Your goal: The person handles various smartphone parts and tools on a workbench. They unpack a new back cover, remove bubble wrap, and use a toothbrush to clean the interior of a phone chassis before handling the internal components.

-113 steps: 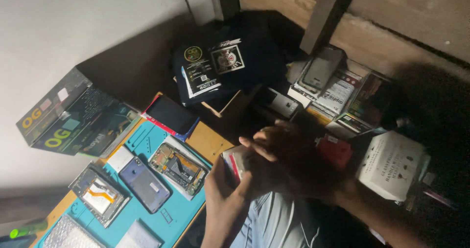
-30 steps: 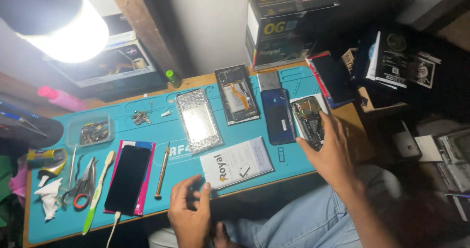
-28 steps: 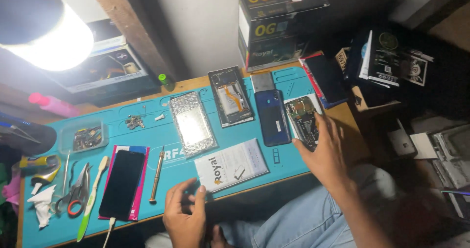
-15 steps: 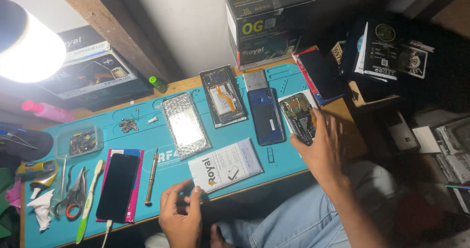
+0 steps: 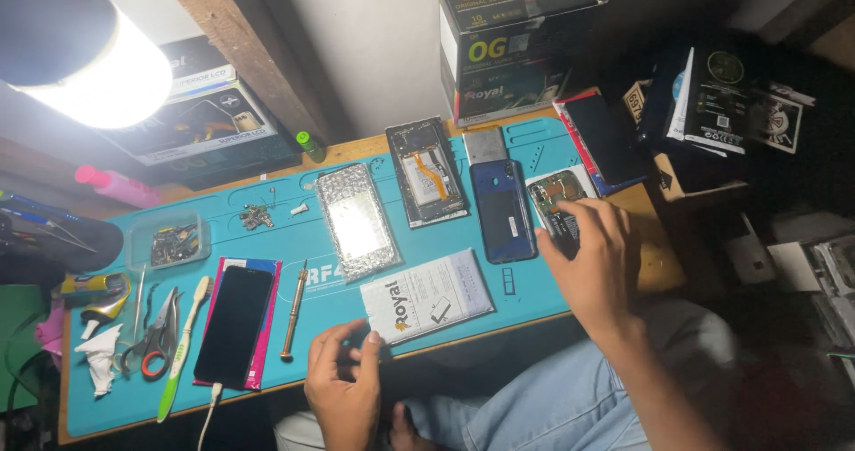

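white flat packet (image 5: 427, 296) lies face-up on the blue mat (image 5: 116, 398)'s front edge; opened phone body (image 5: 559, 209) lies right of it.

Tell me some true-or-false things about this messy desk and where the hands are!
1. The right hand rests on an opened phone. True.
2. The left hand holds the scissors. False: it touches the white packet; the scissors lie untouched.
3. The screwdriver lies on the blue mat. True.
4. The black phone sits on top of the black box. False: it lies on the mat.
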